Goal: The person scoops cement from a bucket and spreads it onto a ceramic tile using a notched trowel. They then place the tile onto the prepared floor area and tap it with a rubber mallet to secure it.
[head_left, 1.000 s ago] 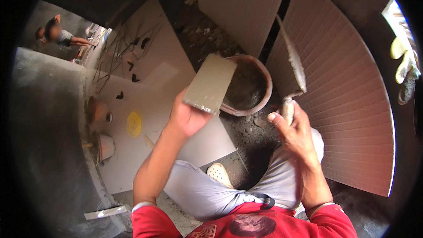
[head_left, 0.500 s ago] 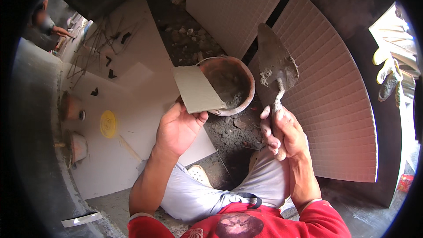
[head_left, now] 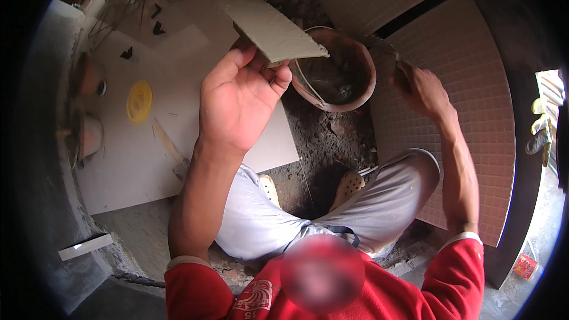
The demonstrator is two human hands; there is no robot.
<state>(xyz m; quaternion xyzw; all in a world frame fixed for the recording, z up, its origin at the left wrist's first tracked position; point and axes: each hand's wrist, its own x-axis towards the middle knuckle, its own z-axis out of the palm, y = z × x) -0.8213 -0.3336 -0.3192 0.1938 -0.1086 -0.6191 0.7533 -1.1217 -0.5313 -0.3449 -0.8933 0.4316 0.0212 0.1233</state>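
Note:
My left hand (head_left: 237,104) is raised with its palm up and fingertips gripping a tile piece (head_left: 275,31) from below. A smooth grey-green layer, like mortar, covers the tile's upper face, and the tile tilts. To its right stands a round bucket (head_left: 372,78) with a wire handle and wet grey mortar (head_left: 338,80) inside. My right hand (head_left: 425,92) is closed round the handle of a trowel (head_left: 398,56), just right of the bucket. The trowel's blade is dim and hard to make out against the large panel behind it.
Large grid-backed panels (head_left: 456,106) lean at the right and far side. Rubble (head_left: 338,127) covers the ground by the bucket. On the pale sheet (head_left: 178,95) at left lie a yellow lid (head_left: 139,101), a wooden-handled tool (head_left: 168,142) and black angle pieces (head_left: 158,28). Gloves (head_left: 538,133) hang far right.
My right hand has swung forward and right, taking the trowel from in front of me to beside the bucket. The tile in my left hand has risen and tilted. The whole view has shifted.

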